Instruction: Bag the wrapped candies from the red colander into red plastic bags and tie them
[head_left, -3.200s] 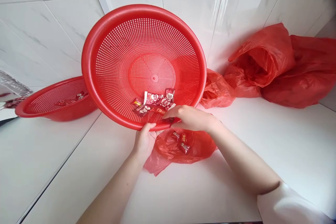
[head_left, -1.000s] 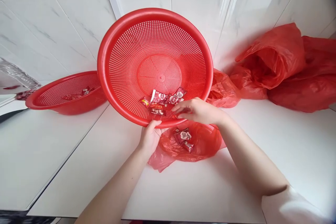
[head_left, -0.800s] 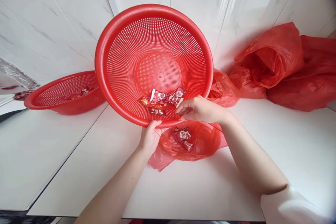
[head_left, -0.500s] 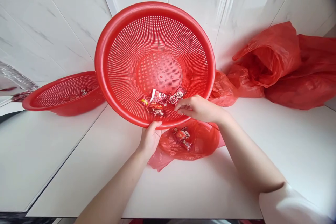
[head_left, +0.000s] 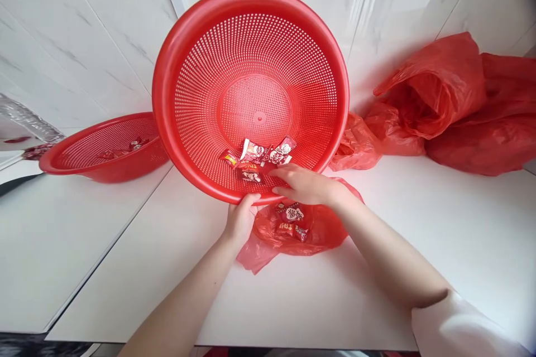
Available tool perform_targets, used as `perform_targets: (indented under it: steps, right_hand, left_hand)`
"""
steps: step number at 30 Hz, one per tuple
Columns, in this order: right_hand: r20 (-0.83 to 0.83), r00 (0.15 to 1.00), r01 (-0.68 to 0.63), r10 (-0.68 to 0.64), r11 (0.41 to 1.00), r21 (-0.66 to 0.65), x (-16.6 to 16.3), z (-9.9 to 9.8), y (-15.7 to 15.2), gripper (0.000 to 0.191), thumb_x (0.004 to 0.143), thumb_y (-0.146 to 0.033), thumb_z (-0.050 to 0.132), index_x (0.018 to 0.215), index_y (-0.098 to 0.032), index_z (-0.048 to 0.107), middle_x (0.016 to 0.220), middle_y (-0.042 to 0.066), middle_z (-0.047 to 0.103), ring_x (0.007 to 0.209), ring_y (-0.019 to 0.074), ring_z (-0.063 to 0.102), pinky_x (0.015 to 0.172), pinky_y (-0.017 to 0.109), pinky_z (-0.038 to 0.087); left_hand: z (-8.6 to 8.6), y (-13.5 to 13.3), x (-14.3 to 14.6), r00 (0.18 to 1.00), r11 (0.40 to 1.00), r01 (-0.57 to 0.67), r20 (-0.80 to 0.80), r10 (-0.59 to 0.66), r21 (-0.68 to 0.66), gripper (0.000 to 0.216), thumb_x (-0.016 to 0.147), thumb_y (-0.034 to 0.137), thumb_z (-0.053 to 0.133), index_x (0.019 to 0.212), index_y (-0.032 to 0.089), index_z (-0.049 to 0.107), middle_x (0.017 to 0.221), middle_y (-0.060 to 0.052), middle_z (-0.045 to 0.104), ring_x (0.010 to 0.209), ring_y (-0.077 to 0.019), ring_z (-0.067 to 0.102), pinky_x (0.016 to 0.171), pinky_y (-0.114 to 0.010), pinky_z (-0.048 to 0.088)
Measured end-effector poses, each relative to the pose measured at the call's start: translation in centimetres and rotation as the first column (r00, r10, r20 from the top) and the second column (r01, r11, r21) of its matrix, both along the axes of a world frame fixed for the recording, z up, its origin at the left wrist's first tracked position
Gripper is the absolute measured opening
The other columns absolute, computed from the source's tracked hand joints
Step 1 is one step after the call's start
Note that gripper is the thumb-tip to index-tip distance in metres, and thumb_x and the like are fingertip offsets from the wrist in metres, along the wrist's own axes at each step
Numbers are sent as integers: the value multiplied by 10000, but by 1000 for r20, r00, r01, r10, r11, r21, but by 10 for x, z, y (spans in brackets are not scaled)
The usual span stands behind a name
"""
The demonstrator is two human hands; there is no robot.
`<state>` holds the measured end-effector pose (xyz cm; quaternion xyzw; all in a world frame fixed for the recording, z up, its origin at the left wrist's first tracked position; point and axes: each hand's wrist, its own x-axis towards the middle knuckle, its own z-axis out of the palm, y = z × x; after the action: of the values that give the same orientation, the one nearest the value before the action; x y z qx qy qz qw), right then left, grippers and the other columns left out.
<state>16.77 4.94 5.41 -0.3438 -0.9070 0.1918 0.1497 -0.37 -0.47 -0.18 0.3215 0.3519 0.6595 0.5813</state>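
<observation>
A big red perforated basket (head_left: 196, 67) is tipped up toward me, its lower rim resting near the counter. My left hand (head_left: 240, 218) grips that lower rim from below. Several small red wrapped candies (head_left: 259, 155) lie at the basket's low side. My right hand (head_left: 302, 184) rests palm down over the rim beside them, fingers curled together; what is under them is hidden. Just below the rim lies a small red plastic bag (head_left: 318, 231) with a few candies (head_left: 291, 217) in it.
A second red basket (head_left: 90, 164) with a few candies stands on the left. Crumpled red plastic bags (head_left: 456, 106) lie at the back right against the white tiled wall, one smaller bag (head_left: 354, 148) behind the tipped basket. The white counter's edge runs along the bottom.
The basket has been tipped up more steeply. My right hand has drawn back from the candies to the rim above the small bag, which now holds another candy.
</observation>
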Motion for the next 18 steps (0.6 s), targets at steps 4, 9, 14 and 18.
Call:
perform_targets:
  steps: [4,9,14,18]
  right_hand:
    - [-129,991,-40,40,999,-1,-10,-2,-4,385,948,-295,526,1292,-123,549,1210,173,639,1097,262,622,944,418,495]
    - [-220,970,-84,103,992,94,-26,-10,-8,453,957,-235,502,1393,-118,458,1304,180,581,1187,240,575,991,397,479]
    - [-199,979,-28,44,996,86,-24,-7,-5,376,960,-128,418,1316,-161,536,1142,120,685,991,205,668,860,345,521]
    - [-307,946,-102,105,994,25,-2,12,-5,249,930,-149,503,1151,-162,614,948,56,729,811,160,680,769,288,523]
  left_hand:
    - [-4,2,-2,1000,1000,-2,-3,2,-4,450,676,121,672,1116,213,649,1022,-42,727,1056,-293,657,898,-451,520]
    - [-6,-2,-2,998,998,68,16,-68,-16,426,684,113,662,1103,187,663,1001,-47,721,1015,-269,663,902,-446,528]
    - [-3,-4,-4,994,994,106,12,-106,-32,438,713,113,643,1147,175,651,1048,-64,720,1050,-290,655,895,-468,534]
    - [1,-1,-4,995,995,95,27,-95,17,441,724,104,626,1157,181,643,1042,-63,726,1113,-293,634,929,-460,517]
